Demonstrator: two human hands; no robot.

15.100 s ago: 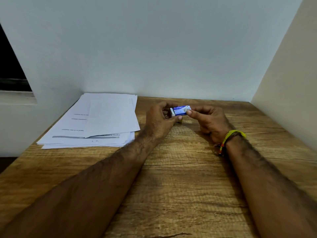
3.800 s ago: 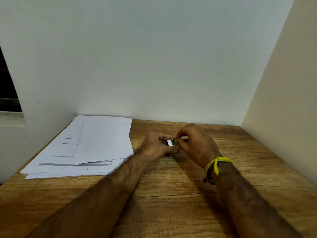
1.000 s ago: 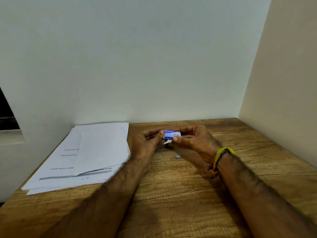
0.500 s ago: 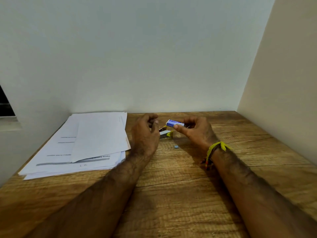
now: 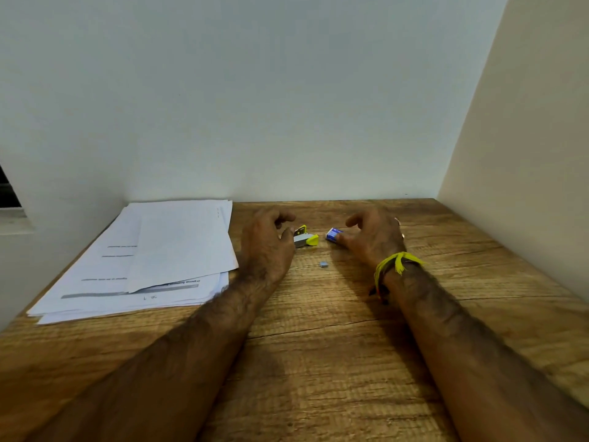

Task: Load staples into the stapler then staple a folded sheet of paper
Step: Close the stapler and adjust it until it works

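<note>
Left hand [image 5: 266, 247]: fingers are loosely curled over the table and nothing is seen to be gripped; the thumb tip lies just beside, perhaps touching, the grey end of the stapler.
Right hand [image 5: 373, 239]: fingers are arched and relaxed; the thumb rests against the near edge of the staple box, which sits on the wood and is not seen to be lifted.
Staple strip [image 5: 323, 265]: a small grey piece, judged to be a loose clip of staples, is seen on the table nearest the viewer, between the two wrists and apart from both hands. It could be swept off or broken apart if a forearm is dragged across it.
Stapler [image 5: 305, 239]: a small yellow and grey body lies beyond the strip, with a yellow part raised, so it is judged to be open. It could be knocked shut or pushed aside by the left thumb before loading is done.
Staple box [image 5: 333, 235]: blue and white, to the right of the stapler and near it. Whether it is closed cannot be told; if open, staples could be spilled by a nudge.
Paper stack [image 5: 153, 260]: white sheets lie at the far left; whether the top sheet is folded cannot be told. Several sheets might be caught together when one is drawn out.
</note>
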